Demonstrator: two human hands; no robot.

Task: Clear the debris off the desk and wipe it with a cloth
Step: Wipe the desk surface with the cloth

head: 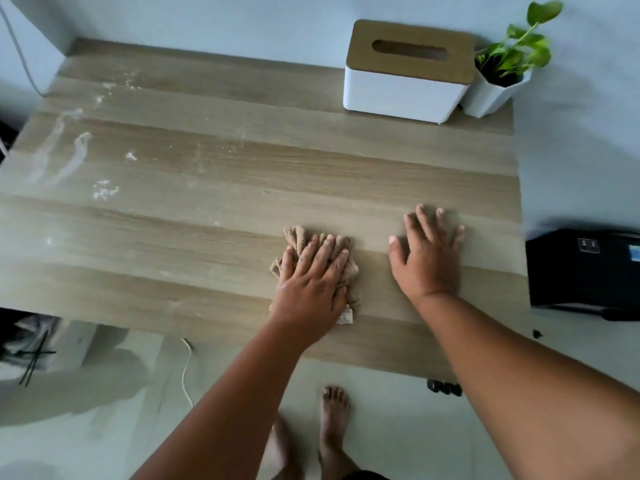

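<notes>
While both hands' fingers lie spread, left hand (311, 271) pressing cloth (294, 237), tissue box (405, 84) and plant pot (488, 95) stand behind.

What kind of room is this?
Probably a home room or home office: a wood-grain desk against a plain wall, holding a tissue box and potted plant, with the person standing barefoot. The left hand presses a cloth.

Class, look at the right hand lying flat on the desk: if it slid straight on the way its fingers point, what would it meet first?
Probably the white tissue box. The right hand points away across bare desk, though depth is hard to judge.
</notes>
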